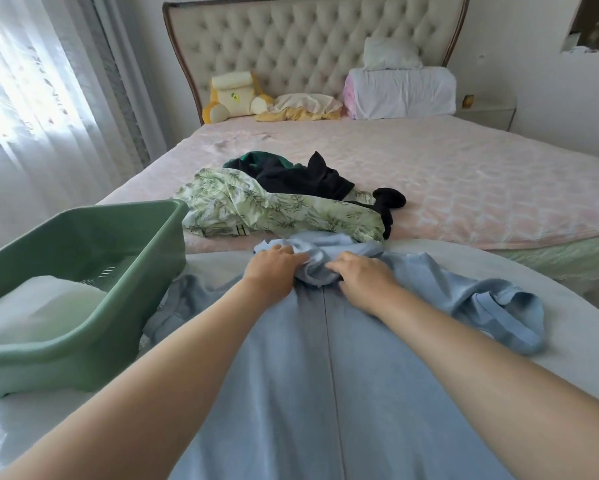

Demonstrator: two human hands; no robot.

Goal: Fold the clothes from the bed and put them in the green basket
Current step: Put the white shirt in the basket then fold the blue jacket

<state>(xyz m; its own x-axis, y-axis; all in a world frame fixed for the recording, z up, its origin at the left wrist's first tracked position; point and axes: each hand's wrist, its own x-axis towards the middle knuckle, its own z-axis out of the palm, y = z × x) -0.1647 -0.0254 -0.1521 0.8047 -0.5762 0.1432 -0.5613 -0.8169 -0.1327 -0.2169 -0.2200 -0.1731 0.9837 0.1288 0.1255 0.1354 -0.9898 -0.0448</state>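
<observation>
Spread flat nearest the camera, a light-blue garment is laid over a white surface, with a seam running up its middle. Its far end is gathered into a bunch, and that bunch is gripped by both hands. The left hand has its fingers curled into the folds, and the right hand is closed on the cloth just beside it. A looped part of the garment is left trailing to the right. The green basket is set on the same surface at the left, just beside the garment's edge, and a pale folded item is seen inside it. Beyond the hands, on the pink bed, unfolded clothes are heaped — a leaf-print piece, a dark garment over it, and a black sock at the right. Pillows and a plush toy are propped against the tufted headboard — well apart from the pile.
</observation>
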